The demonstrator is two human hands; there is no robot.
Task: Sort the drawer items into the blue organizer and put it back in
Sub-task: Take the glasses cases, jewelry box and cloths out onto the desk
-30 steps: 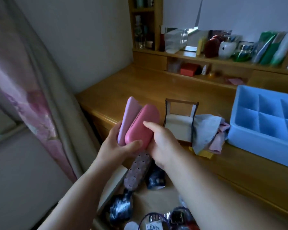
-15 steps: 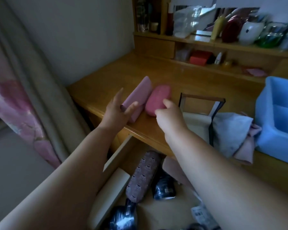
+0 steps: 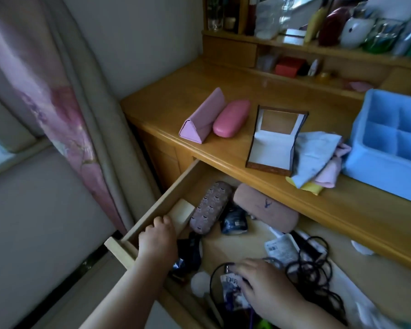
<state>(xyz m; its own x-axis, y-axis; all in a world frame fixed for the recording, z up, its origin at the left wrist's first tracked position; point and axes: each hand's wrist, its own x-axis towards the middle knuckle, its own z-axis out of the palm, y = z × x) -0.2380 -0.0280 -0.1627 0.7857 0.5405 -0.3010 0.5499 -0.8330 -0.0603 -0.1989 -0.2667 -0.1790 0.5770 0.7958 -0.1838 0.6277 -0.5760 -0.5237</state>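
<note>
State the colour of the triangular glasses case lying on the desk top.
Pale pink or lilac; the triangular glasses case shows only in the head view.

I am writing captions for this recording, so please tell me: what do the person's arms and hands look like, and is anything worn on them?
Both forearms are bare as far as the picture shows: no sleeves are in view. The left hand and the right hand carry no gloves. I see no watch, bracelet or ring, though the light is dim and the fingers are slightly blurred, so a thin ring could escape notice.

Four glasses cases show: two pink ones [image 3: 215,118] on the desk, two (one patterned [image 3: 210,207]) in the drawer.
</note>
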